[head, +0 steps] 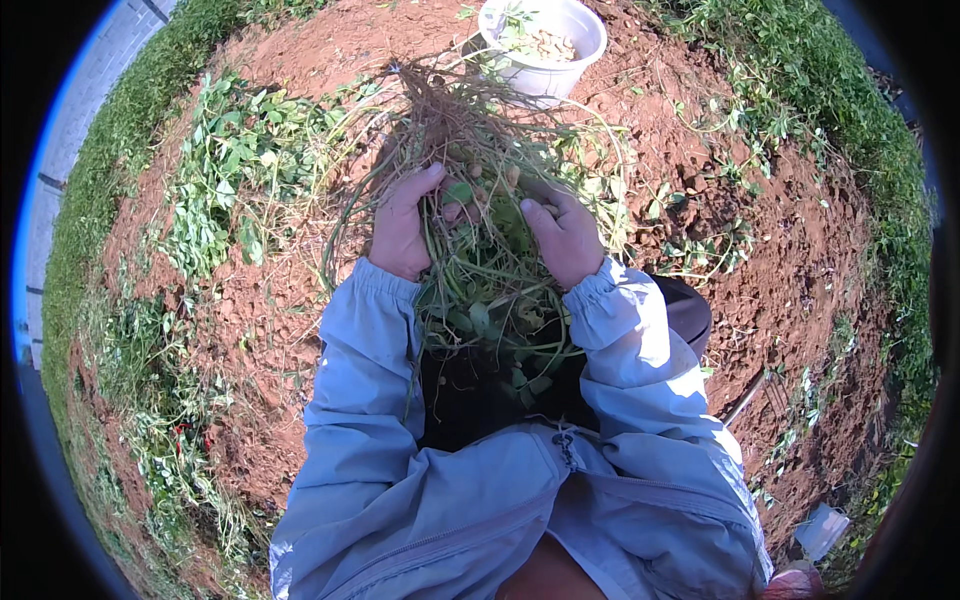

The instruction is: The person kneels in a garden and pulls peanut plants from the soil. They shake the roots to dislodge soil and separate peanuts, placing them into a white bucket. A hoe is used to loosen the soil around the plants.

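A tangled bundle of uprooted peanut plants point(480, 262) lies before me, with its brown roots point(435, 105) pointing away and its leafy stems towards my lap. My left hand point(409, 217) grips the bundle from the left side, thumb on top and some fingers hidden among the stems. On the right, my right hand point(562, 229) is closed on stems, its thumb and bent index finger close together. A few peanut pods point(512, 175) hang among the stems between my hands. Just beyond the roots stands a white plastic bucket point(551, 75) holding peanut pods point(551, 46) and some leaves.
Pulled plants point(232, 165) lie on the reddish soil point(795, 247) at the left. A garden fork point(772, 390) lies at the right, and a small white container point(822, 531) is at the lower right. Green growth point(847, 97) borders the plot; paving point(90, 97) lies beyond it.
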`<control>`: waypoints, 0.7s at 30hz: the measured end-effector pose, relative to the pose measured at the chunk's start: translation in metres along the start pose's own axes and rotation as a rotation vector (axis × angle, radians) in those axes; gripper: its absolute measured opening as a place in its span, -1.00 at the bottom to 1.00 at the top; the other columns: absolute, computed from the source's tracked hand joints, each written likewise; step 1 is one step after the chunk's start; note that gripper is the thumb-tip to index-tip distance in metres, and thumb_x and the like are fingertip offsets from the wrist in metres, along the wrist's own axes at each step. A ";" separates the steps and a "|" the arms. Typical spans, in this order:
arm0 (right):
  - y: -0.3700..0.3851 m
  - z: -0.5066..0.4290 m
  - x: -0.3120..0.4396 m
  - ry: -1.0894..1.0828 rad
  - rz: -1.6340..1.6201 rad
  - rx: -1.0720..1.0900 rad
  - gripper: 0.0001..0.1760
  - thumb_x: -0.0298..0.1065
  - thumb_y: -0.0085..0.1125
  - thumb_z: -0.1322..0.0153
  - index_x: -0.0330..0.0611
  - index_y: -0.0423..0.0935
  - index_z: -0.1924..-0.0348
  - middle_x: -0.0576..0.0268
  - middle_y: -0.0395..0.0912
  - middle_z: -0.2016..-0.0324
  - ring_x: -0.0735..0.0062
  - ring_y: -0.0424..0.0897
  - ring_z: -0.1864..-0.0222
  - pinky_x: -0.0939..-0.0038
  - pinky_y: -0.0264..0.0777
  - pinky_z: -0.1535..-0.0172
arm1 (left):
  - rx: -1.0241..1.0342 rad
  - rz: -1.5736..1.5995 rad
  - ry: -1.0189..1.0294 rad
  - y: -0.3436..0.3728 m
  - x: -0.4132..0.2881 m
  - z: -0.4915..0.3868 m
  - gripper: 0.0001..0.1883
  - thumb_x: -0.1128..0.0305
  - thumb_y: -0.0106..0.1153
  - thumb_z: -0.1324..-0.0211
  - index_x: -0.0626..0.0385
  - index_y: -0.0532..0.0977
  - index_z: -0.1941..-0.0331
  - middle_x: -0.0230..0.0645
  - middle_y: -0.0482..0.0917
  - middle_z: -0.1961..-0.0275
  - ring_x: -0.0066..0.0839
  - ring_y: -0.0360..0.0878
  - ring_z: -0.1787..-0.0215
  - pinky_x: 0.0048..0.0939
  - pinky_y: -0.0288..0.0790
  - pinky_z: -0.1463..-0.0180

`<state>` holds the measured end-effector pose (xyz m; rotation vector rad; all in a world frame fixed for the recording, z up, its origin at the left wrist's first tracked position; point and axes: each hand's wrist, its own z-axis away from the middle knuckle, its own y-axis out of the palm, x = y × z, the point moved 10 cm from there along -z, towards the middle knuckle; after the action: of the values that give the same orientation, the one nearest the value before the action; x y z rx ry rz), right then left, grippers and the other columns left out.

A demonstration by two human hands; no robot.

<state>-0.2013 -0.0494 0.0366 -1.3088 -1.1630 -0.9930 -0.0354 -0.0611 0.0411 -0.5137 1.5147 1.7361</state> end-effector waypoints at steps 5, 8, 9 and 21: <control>0.011 -0.017 0.011 -0.125 -0.106 0.057 -0.56 -0.33 0.17 -0.32 -0.32 0.38 -0.03 0.07 0.57 0.26 0.47 0.56 0.27 0.46 0.43 0.19 | -0.017 0.079 -0.022 -0.006 0.006 -0.007 -0.62 0.29 -0.13 -0.22 0.37 0.36 0.03 -0.42 0.35 0.59 -0.60 0.23 0.64 -0.48 0.32 0.46; 0.014 -0.020 0.026 -0.224 -0.188 0.012 -0.55 -0.35 0.23 -0.29 -0.31 0.40 0.00 0.10 0.58 0.30 0.51 0.55 0.35 0.51 0.42 0.27 | 0.033 0.120 -0.011 0.000 0.004 -0.003 -0.62 0.28 -0.12 -0.21 0.34 0.36 0.02 -0.42 0.36 0.60 -0.59 0.25 0.65 -0.47 0.31 0.47; 0.015 -0.024 0.026 -0.191 -0.073 -0.012 -0.57 -0.35 0.23 -0.29 -0.32 0.41 0.02 0.11 0.58 0.33 0.53 0.54 0.38 0.52 0.41 0.30 | 0.023 0.091 -0.005 -0.004 0.002 -0.002 -0.62 0.28 -0.12 -0.20 0.33 0.36 0.01 -0.43 0.36 0.60 -0.59 0.25 0.65 -0.47 0.31 0.47; 0.023 -0.025 -0.007 0.235 -0.568 0.139 -0.65 -0.12 -0.15 -0.36 -0.22 0.43 0.23 0.28 0.37 0.64 0.59 0.26 0.70 0.57 0.07 0.64 | 0.041 0.121 -0.046 -0.018 0.003 -0.009 -0.68 0.30 -0.04 -0.16 0.31 0.40 0.11 -0.18 0.51 0.26 -0.44 0.48 0.42 -0.31 0.47 0.28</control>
<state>-0.1779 -0.0732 0.0276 -0.7322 -1.4218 -1.4010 -0.0254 -0.0689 0.0252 -0.3656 1.5735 1.7921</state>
